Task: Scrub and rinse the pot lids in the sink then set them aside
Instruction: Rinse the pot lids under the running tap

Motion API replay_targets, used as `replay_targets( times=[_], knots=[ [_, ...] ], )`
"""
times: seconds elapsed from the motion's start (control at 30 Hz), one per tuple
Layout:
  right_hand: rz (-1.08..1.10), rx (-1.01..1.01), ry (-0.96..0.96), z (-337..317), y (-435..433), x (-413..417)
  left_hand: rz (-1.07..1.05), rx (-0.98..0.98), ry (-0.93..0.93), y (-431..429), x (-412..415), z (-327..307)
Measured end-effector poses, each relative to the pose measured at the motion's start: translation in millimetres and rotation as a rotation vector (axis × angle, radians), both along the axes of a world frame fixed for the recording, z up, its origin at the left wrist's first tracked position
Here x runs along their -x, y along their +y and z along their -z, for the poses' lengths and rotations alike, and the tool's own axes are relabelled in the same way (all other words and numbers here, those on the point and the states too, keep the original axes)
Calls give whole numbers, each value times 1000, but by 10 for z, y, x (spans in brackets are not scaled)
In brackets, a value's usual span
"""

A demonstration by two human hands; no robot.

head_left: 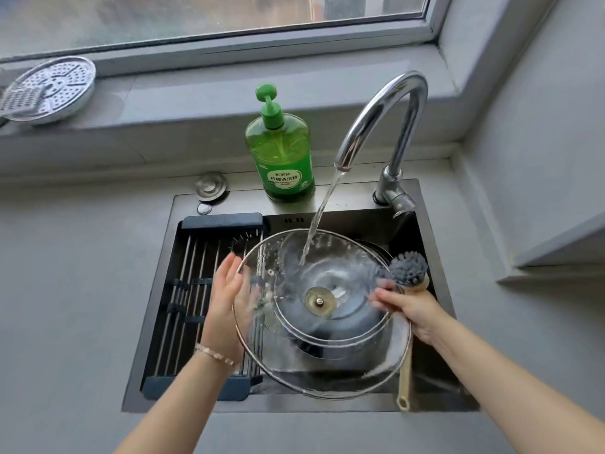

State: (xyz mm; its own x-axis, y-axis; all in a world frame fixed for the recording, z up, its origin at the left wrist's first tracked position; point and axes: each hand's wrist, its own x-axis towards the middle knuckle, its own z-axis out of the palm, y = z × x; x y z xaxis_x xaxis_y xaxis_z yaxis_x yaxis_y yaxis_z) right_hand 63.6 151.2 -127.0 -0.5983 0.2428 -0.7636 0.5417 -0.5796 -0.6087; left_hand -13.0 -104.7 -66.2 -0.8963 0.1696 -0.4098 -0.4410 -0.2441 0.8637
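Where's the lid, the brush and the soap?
lid (319,301): head view, on its brass centre fitting.
brush (409,268): head view, on the grey bristles.
soap (281,158): head view, on the green bottle's body.

Forearms bare, with a thin bracelet (214,354) of pale pinkish beads at the wrist of the left hand (227,290).

You're looking at a wet, clear glass lid (347,326) with a thin shiny metal rim, a polished chrome tap (389,103), a brushed steel sink (357,198), a glossy translucent green plastic bottle (281,158), a pale wooden-handled brush (406,365) and a matt grey surface (82,290).
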Motion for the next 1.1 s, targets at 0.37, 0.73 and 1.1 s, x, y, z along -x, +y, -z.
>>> replay_targets(
  times=[0.37,0.73,1.1],
  knots=[
    [-204,-832,195,-892,198,223,162,183,-617,495,328,554],
    [-300,-540,-82,-755,379,562,393,404,-709,192,133,552],
    [-35,-30,112,60,-202,119,412,567,-125,-368,397,-17]
  ],
)
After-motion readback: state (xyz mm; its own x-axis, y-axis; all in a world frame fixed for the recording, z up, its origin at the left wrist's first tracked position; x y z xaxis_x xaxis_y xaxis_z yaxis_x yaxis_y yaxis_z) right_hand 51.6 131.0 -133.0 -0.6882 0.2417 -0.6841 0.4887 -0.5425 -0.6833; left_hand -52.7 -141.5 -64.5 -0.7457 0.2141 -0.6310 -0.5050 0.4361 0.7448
